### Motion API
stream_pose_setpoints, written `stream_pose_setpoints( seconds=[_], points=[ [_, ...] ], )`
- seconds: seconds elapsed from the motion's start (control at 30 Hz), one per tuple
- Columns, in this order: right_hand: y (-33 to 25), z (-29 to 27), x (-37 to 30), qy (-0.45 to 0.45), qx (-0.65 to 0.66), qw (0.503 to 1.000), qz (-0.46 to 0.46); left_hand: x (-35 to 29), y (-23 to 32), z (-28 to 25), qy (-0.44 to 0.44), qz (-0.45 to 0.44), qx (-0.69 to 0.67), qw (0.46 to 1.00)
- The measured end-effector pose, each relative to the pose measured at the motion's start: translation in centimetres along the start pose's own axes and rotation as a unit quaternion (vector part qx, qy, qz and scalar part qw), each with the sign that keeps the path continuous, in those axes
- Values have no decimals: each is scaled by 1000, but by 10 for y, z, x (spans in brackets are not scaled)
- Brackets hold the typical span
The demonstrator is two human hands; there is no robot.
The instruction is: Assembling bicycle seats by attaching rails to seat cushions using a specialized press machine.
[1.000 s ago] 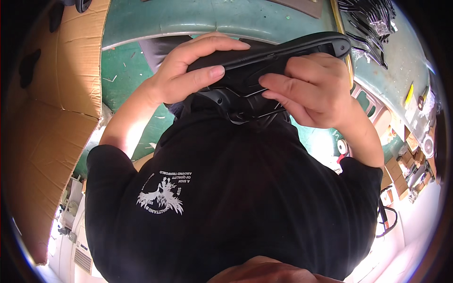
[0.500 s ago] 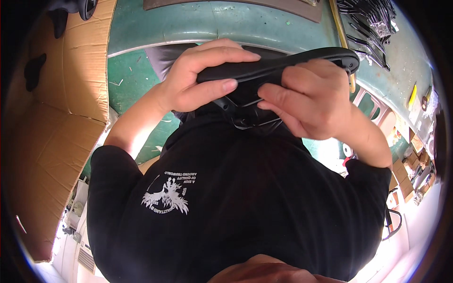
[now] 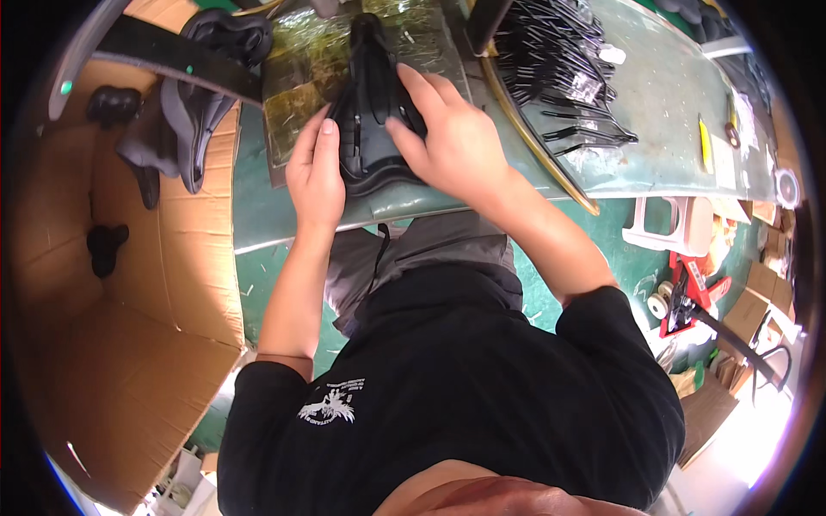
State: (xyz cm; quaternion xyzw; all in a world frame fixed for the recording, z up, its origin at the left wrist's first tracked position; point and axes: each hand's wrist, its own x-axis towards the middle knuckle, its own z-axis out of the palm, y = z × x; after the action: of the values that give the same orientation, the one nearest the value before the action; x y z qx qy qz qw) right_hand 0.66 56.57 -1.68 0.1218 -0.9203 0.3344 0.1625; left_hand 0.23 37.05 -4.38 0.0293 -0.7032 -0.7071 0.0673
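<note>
Resting both bare hands against a black, pear-shaped bicycle saddle with a padded rim. It lies on a flat board covered in shiny yellowish film, on the green worktop before me; narrow nose points away, broad end toward me, hollow side up.

Left hand: fingers straight along the left flank, thumb at the rim; cannot tell how firmly it grips, fingertips partly hidden. Right hand: spread over the right flank, thumb reaching across the hollow, index by the rim; not clenched, whether it pinches cannot be told.

Handling, my judgement: light for its bulk, shell stiff, rim giving a little under the thumbs. Smooth surface, glossy film beneath: likely to slide or swivel if pushed from one side. Not fragile, though the covering may scuff.

Best hold: both flanks of the broad end, thumbs inside the rim. Nose alone gives poor leverage.
</note>
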Motion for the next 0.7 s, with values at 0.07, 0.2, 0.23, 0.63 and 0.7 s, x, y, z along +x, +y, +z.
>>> stream_pose_setpoints(
  seconds=[0.07, 0.2, 0.23, 0.63, 0.7],
  points=[
    [12, 16, 20, 44, -11, 999, 2, 19, -7, 3, 8, 122, 111, 986],
    [27, 40, 42, 101, -51, 993, -19, 56, -9, 23, 24, 330, 321, 887],
    [28, 46, 51, 132, -49, 989, -32, 67, -12, 22, 28, 319, 331, 887],
    [38, 55, 70, 175, 15, 984, -19, 94, -26, 23, 67, 382, 311, 868],
    [39, 47, 68, 163, 55, 985, -26, 91, -23, 21, 68, 349, 262, 897]
  ],
)
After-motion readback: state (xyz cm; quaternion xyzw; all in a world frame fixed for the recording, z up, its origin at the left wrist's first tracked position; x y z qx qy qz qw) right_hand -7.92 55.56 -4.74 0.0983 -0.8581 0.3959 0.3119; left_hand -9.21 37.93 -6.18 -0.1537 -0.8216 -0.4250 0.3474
